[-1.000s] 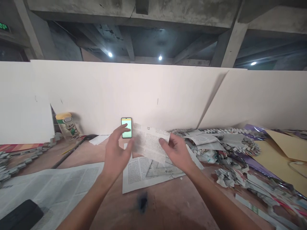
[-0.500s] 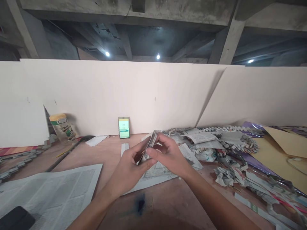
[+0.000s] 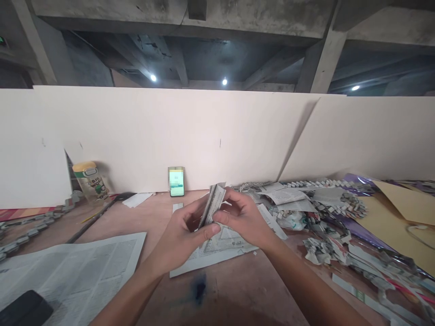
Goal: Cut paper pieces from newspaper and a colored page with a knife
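Between my two hands, tilted upright above the table, is a folded piece of newspaper (image 3: pixel 213 204) with several layers. My left hand (image 3: pixel 185 233) grips its left side, fingers behind and thumb in front near the lower end. On the right side, my right hand (image 3: pixel 243 217) pinches it, thumb on the front face and fingers curled at the top edge. Under the hands lies a flat newspaper sheet (image 3: pixel 224 253); my hands hide part of it. Loose printed pieces (image 3: pixel 272 219) lie just right of my right hand.
Large newspaper (image 3: pixel 84 258) covers the left table, a black object (image 3: pixel 25 310) on it. A phone (image 3: pixel 176 182) and a tilted bottle (image 3: pixel 91 181) lean at the white board (image 3: pixel 217 131). Folded-paper chains, crumpled strips (image 3: pixel 319 249) and a yellow envelope (image 3: pixel 401 222) crowd the right.
The folded newspaper has turned so that more of its printed front face shows. My right thumb has shifted slightly along it. Both hands keep hold.
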### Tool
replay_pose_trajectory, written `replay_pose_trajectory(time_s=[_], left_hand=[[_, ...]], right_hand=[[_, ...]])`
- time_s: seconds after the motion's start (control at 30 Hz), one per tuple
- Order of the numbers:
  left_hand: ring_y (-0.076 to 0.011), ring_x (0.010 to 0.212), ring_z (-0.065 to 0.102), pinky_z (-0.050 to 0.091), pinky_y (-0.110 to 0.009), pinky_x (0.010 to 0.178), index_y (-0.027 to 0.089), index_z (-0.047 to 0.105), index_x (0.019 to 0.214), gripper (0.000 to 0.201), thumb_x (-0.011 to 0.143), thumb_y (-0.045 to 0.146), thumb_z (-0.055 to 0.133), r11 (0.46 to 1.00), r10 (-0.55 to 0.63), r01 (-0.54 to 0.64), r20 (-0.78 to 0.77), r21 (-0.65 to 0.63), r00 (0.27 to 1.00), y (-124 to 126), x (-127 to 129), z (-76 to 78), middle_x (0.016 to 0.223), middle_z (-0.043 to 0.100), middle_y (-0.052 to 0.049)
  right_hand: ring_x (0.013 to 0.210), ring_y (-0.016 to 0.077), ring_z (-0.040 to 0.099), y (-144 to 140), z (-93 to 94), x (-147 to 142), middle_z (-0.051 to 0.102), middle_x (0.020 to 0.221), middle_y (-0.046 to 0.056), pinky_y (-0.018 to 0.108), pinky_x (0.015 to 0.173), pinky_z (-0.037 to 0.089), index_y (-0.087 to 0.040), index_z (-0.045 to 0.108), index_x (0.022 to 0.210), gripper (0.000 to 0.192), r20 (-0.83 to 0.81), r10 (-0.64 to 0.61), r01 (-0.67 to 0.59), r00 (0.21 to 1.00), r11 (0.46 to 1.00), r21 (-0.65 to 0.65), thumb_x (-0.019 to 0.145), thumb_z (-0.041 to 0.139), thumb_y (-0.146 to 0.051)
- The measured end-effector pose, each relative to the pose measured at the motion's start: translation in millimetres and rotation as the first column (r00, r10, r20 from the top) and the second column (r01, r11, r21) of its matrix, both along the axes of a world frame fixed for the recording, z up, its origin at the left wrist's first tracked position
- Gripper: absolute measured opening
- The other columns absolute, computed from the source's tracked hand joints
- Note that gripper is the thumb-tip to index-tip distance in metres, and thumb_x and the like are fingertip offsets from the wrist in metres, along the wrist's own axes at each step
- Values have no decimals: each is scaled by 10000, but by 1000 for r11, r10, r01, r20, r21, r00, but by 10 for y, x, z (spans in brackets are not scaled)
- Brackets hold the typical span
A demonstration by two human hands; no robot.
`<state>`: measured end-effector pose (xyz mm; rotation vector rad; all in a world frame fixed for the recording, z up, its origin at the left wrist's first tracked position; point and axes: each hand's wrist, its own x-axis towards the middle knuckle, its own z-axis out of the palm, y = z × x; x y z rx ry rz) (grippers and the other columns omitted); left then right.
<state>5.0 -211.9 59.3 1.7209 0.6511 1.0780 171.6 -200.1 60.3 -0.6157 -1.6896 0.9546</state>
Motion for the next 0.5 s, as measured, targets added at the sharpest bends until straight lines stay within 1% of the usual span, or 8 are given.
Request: replay_pose_trajectory(time_s=[0.07, 0.2, 0.27, 0.4, 0.5], left_hand=[[-237, 835, 590, 464, -319, 734, 248, 539, 1262, 518, 762, 295, 663, 1000, -5, 5, 18, -9, 1000, -1, 4, 0, 962, 663, -56], [-231, 750, 595, 463, -329, 732, 243, 558, 1250, 536, 733, 301, 690, 999, -5, 7, 47, -44, 999, -7, 7, 11, 782, 662, -34], [-234, 745, 597, 460, -330, 730, 238, 565, 1243, 529, 734, 307, 689, 999, -1, 4, 47, -49, 999, -11, 2, 21, 745, 655, -27], [-245, 827, 601, 462, -311, 720, 231, 595, 1200, 460, 757, 330, 665, 999, 5, -3, 41, -34, 999, -17, -6, 17, 833, 670, -41], [-238, 835, 615, 478, -309, 698, 215, 614, 1162, 381, 814, 369, 596, 996, 0, 6, 75, -88, 997, 7, -19, -26, 903, 681, -62]], right_hand=[[803, 176, 590, -1, 4, -7, 615, 839, 27, 353, 761, 498, -188, 623, 829, 177, -5, -7, 7, 1000, 1000, 14, 733, 698, -315], [804, 174, 588, 0, 7, -4, 614, 842, 27, 359, 762, 503, -197, 627, 835, 155, 9, -11, 11, 1000, 1000, 19, 746, 682, -311], [800, 172, 586, 1, 3, 6, 609, 832, 25, 354, 757, 503, -195, 625, 820, 154, 8, -10, 10, 1000, 1000, 14, 748, 679, -320], [800, 169, 579, -16, 3, 7, 606, 859, 32, 336, 742, 495, -191, 628, 833, 142, 16, -5, 4, 1000, 1000, 10, 767, 656, -314], [787, 168, 571, -43, 25, -5, 604, 857, 33, 327, 729, 486, -187, 626, 847, 115, 9, -6, 6, 1000, 1000, -3, 793, 616, -288]])
